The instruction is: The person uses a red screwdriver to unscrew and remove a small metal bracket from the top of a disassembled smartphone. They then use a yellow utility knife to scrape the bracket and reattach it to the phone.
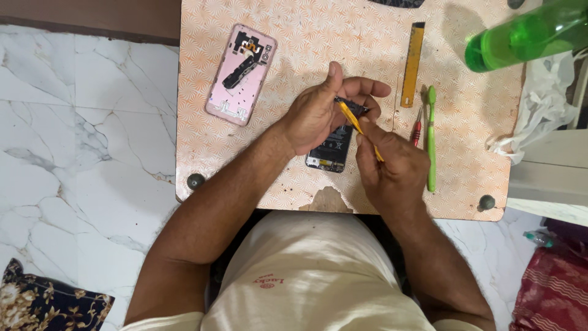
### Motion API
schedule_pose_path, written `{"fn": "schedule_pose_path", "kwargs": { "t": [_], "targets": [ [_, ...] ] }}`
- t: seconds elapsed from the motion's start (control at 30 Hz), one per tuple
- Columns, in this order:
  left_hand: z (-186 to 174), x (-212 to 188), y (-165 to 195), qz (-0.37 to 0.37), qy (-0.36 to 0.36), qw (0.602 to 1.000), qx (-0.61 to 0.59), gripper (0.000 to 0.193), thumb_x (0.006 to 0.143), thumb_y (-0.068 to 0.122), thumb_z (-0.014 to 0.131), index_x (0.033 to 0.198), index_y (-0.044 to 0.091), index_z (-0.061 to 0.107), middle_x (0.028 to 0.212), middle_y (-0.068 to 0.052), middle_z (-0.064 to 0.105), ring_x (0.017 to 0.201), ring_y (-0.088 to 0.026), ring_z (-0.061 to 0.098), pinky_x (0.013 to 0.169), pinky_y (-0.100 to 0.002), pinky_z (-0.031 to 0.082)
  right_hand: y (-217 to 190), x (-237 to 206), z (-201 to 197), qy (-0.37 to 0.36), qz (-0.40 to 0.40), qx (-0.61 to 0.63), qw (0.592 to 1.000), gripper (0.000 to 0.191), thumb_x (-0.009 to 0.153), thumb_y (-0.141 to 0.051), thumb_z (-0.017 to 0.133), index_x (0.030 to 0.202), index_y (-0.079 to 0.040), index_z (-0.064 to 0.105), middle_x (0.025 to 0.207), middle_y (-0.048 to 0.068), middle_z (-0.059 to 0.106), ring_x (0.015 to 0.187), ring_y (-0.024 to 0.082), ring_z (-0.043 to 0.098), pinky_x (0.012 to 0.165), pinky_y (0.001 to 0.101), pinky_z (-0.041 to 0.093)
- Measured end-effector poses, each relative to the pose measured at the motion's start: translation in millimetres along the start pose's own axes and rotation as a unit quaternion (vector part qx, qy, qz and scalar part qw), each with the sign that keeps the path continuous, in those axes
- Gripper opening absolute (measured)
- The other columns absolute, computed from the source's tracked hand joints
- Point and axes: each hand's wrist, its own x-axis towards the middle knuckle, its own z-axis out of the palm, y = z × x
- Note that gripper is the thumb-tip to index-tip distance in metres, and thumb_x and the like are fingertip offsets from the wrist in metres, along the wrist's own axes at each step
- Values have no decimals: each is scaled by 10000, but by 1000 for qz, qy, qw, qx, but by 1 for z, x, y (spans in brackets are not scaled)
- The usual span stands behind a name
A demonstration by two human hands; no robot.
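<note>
An opened dark phone (331, 151) lies on a small patterned orange board (294, 55), its insides showing. My left hand (321, 110) grips the phone's upper end, thumb raised and fingers curled over the top. My right hand (392, 162) holds a thin yellow tool (358, 127), its tip resting on the phone's upper end next to my left fingers. The phone's lower part shows between my hands.
A pink phone back cover (241, 74) lies at the board's left. A yellow ruler-like bar (413, 64), a red screwdriver (416, 130) and a green toothbrush (432, 138) lie right of my hands. A green bottle (527, 34) and white plastic bag (542, 104) sit at the right edge. Marble floor surrounds.
</note>
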Motion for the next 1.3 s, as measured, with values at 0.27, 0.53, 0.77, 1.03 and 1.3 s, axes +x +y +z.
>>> {"fn": "schedule_pose_path", "kwargs": {
  "t": [0.27, 0.53, 0.77, 1.03, 1.3],
  "targets": [
    [0, 2, -2, -3, 1, 1000, 8, 963, 1019, 744, 156, 1435, -16, 577, 1081, -95, 660, 1063, -177, 630, 1011, -395, 532, 2, -1, 0, 0, 11, 16, 1000, 264, 979, 36, 751, 1236, -8, 708, 819, 129, 701, 674, 173, 684, 614, 301, 516],
    [-1, 3, -3, -15, 8, 999, 36, 960, 1002, 743, 137, 1426, 2, 575, 1080, -91, 667, 1061, -175, 645, 991, -385, 552, 5, -2, 0, 14, -12, 32, 999, 267, 1012, 28, 744, 1268, -24, 688, 933, 148, 730, 767, 173, 723, 676, 286, 548],
    [0, 4, -4, -11, 6, 999, 31, 957, 1024, 742, 143, 1440, 1, 584, 1076, -83, 674, 1031, -164, 621, 934, -347, 508, 8, -4, 0, 4, 24, 41, 999, 254, 983, 38, 741, 1231, -10, 708, 848, 133, 721, 699, 156, 706, 629, 279, 532],
    [0, 3, -4, -1, -5, 1000, 20, 938, 1028, 736, 153, 1431, 8, 588, 1063, -72, 669, 1027, -161, 621, 951, -352, 525, 9, -6, -3, -6, 34, 36, 999, 276, 963, 32, 755, 1233, -14, 714, 806, 126, 701, 655, 160, 676, 611, 288, 515],
    [0, 2, -4, -5, 4, 999, 35, 957, 1032, 744, 155, 1442, 1, 597, 1077, -82, 670, 1020, -149, 605, 932, -336, 494, 10, -6, -4, 15, 16, 28, 999, 245, 990, 31, 757, 1224, -23, 712, 886, 136, 724, 728, 171, 711, 659, 284, 536]
  ]
}}
